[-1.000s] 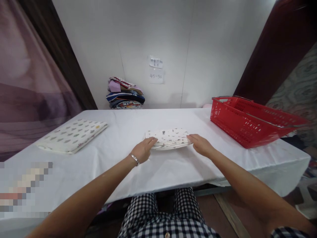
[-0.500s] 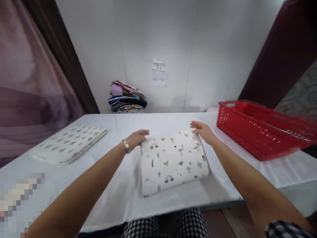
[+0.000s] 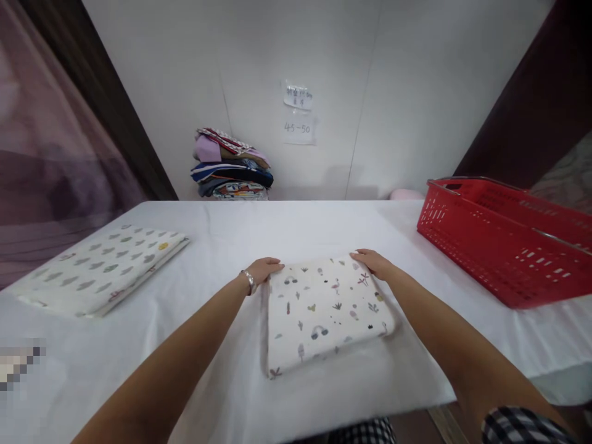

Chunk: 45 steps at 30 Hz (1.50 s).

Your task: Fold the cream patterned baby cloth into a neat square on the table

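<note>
A folded white cloth (image 3: 326, 308) printed with small rainbows, cacti and flamingos lies at a slight slant on the table in front of me. My left hand (image 3: 265, 269), with a silver bracelet at its wrist, grips the far left corner. At the far right corner, my right hand (image 3: 374, 263) has its fingers closed on the edge. Both thumbs are partly hidden. Another folded white cloth (image 3: 104, 265), patterned with grey clouds, rests on the left of the table.
A red plastic basket (image 3: 490, 259) stands on the white-covered table (image 3: 305, 228) at the right. Several folded fabrics (image 3: 234, 166) are stacked against the back wall, left of two paper notes (image 3: 300, 126). A blurred-out item (image 3: 16, 367) lies at the lower left.
Both hands' fingers, partly stretched out before, have come down onto the far corners of the printed cloth. My view has shifted, so the cloth sits slightly lower in the picture.
</note>
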### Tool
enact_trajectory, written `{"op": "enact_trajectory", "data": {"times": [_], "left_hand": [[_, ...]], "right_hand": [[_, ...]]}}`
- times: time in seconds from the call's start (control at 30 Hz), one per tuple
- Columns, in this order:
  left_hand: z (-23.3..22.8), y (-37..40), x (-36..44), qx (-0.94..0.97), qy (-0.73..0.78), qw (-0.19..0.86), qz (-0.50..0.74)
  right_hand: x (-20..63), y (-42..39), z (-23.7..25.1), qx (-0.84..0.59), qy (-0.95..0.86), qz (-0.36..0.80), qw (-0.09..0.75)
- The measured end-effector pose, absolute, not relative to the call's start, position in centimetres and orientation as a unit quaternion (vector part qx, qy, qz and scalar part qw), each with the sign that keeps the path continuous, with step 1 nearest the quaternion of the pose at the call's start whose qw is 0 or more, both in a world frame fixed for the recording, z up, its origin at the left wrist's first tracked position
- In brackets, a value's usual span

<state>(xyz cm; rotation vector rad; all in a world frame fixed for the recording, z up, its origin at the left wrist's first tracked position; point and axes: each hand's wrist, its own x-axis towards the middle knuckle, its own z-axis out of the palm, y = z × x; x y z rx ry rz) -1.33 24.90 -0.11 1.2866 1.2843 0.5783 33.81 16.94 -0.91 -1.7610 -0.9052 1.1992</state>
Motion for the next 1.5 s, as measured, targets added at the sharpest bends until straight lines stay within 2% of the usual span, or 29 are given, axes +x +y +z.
{"op": "enact_trajectory", "data": {"times": [0.17, 0.33, 0.5, 0.6, 0.7, 0.8, 0.93, 1.03, 1.17, 1.27, 1.37, 1.5], "left_hand": [[-0.2, 25.5, -1.4, 0.588, 0.563, 0.537, 0.222], [-0.2, 25.1, -2.7, 0.583, 0.611, 0.46, 0.277], [0.0, 24.7, -3.9, 0.565, 0.656, 0.388, 0.315], [0.2, 24.3, -4.3, 0.588, 0.653, 0.364, 0.31], [0.1, 24.1, -4.3, 0.603, 0.646, 0.35, 0.311], [0.0, 24.1, -4.1, 0.608, 0.641, 0.346, 0.317], [0.2, 23.9, -4.2, 0.594, 0.638, 0.357, 0.337], [0.5, 22.9, -4.5, 0.572, 0.644, 0.371, 0.347], [-0.2, 19.0, -4.7, 0.554, 0.66, 0.369, 0.349], [-1.2, 15.1, -4.1, 0.521, 0.637, 0.452, 0.344], [-1.7, 12.2, -3.4, 0.46, 0.608, 0.537, 0.362], [-1.0, 11.1, -2.9, 0.447, 0.619, 0.53, 0.37]], "right_hand": [[33.3, 18.2, -0.3, -0.686, -0.37, 0.454, 0.432], [30.6, 22.1, 1.7, -0.712, -0.428, 0.35, 0.433], [27.3, 25.4, 2.3, -0.704, -0.51, 0.305, 0.389], [26.5, 23.6, 1.8, -0.703, -0.546, 0.28, 0.36], [27.1, 18.8, 0.9, -0.713, -0.586, 0.199, 0.329], [28.3, 13.5, -0.7, -0.747, -0.543, 0.153, 0.351], [29.1, 9.7, -3.0, -0.771, -0.413, 0.251, 0.415], [28.7, 10.5, -3.6, -0.751, -0.384, 0.285, 0.455], [28.4, 15.0, -1.6, -0.737, -0.367, 0.27, 0.499], [28.5, 18.4, 1.1, -0.695, -0.406, 0.268, 0.529], [27.8, 19.3, 2.8, -0.687, -0.446, 0.277, 0.502], [25.7, 15.6, 2.2, -0.707, -0.527, 0.225, 0.415]]}}
